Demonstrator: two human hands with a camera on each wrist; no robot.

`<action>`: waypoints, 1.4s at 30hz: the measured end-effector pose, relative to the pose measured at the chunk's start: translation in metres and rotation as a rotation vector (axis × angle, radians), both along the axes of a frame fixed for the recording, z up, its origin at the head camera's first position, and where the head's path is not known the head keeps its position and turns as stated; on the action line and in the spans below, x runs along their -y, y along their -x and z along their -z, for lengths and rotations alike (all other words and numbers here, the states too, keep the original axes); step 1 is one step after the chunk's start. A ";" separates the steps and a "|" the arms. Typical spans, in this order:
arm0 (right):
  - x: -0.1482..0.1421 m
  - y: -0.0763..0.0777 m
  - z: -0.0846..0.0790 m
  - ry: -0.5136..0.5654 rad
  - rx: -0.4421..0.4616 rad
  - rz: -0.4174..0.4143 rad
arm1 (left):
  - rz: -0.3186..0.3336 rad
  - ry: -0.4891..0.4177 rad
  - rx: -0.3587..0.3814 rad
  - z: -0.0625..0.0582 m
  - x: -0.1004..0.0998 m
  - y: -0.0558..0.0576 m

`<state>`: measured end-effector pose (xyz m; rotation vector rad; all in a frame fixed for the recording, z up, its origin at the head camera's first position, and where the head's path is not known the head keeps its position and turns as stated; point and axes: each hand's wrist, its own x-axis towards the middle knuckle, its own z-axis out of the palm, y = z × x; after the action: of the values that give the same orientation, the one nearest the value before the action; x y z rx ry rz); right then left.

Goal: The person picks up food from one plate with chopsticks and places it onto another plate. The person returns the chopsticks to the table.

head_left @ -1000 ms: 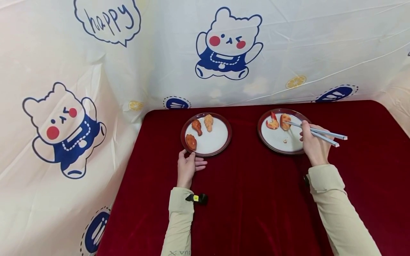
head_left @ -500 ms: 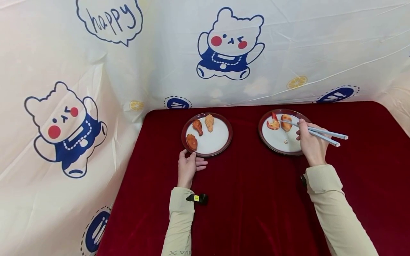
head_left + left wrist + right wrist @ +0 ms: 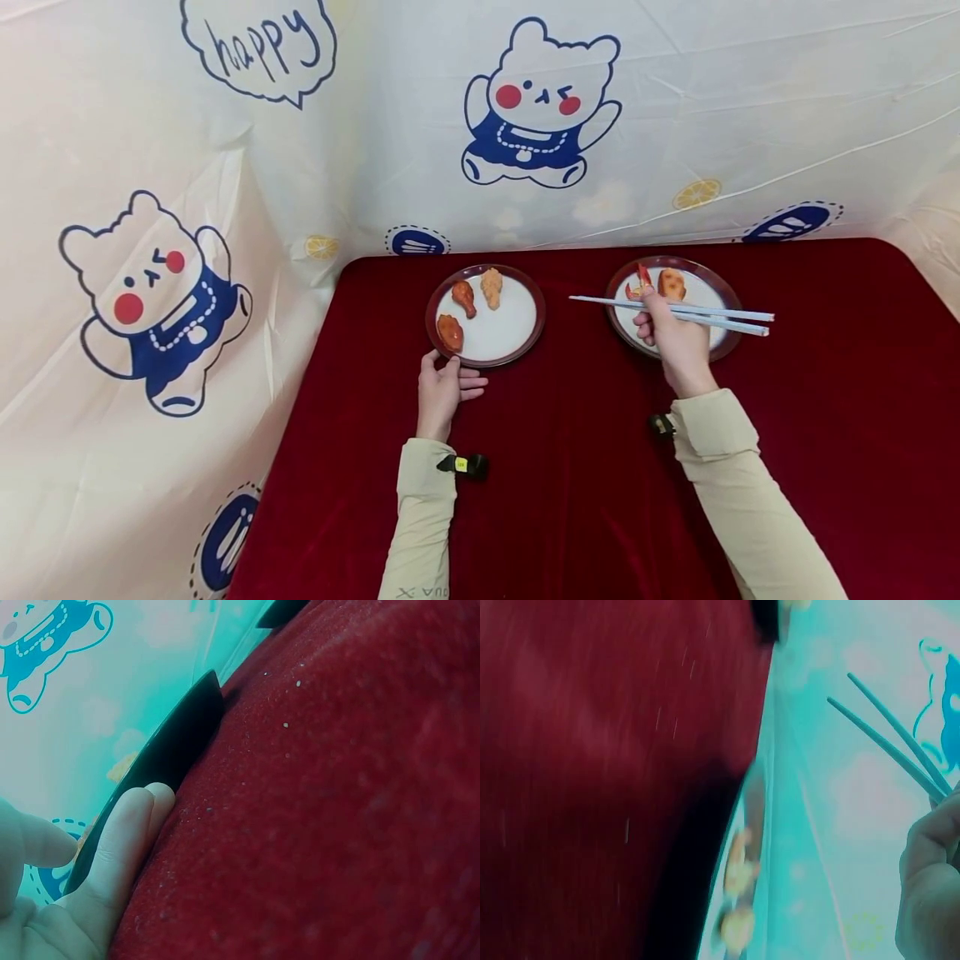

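My left hand (image 3: 437, 392) is at the near left rim of the left plate (image 3: 517, 346), pinching it. In the left wrist view, the thumb meets the rim (image 3: 94, 838) from above while two fingers lie under it. A brown drumstick (image 3: 463, 297), a pale breaded drumstick (image 3: 491, 287) and a glazed wing-like piece (image 3: 450, 332) lie on this plate. Over the right plate (image 3: 723, 337), my right hand (image 3: 678, 342) grips a pair of pale blue chopsticks (image 3: 720, 315). Their tips are parted with nothing between them. A partly covered red shrimp (image 3: 642, 275) and a golden-brown piece (image 3: 672, 284) lie behind the hand.
Dark red velvet cloth (image 3: 570, 467) covers the table. A white bear-print sheet (image 3: 375, 125) hangs behind and to the left. The chopstick tips extend over the gap between the two plates. Each sleeve carries a black wrist camera (image 3: 471, 466) on a strap.
My right hand has swung left with the chopsticks. Their tips have gone from the golden-brown piece, past the shrimp, to beyond the right plate's left rim. The left hand stays put.
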<state>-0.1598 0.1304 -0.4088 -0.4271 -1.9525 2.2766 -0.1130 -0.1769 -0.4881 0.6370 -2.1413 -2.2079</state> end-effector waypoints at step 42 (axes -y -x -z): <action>0.144 0.002 0.026 0.031 0.154 -0.300 | 0.002 -0.003 0.002 -0.002 0.001 -0.001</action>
<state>-0.1619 -0.0134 -0.4349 -0.3416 -2.1890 2.5236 -0.1116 -0.1782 -0.4866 0.6377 -2.1410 -2.2135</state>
